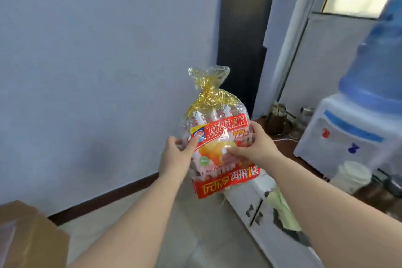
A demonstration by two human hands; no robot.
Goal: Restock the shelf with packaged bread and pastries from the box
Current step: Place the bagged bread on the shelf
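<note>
Now gripped upright in mid-air between left hand [176, 154] and right hand [254, 146]: clear bag of pastries [219, 137], gold-tied at top, above white cabinet [261, 213]. Cardboard box [28, 235] lower left, water dispenser [352, 132] right.

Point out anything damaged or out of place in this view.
The white cabinet below the counter looks damaged: its door surface is chipped and peeling around the handles, with dark patches showing through. The pastry bag, held upright by the left hand and right hand, looks intact and tied shut.
</note>
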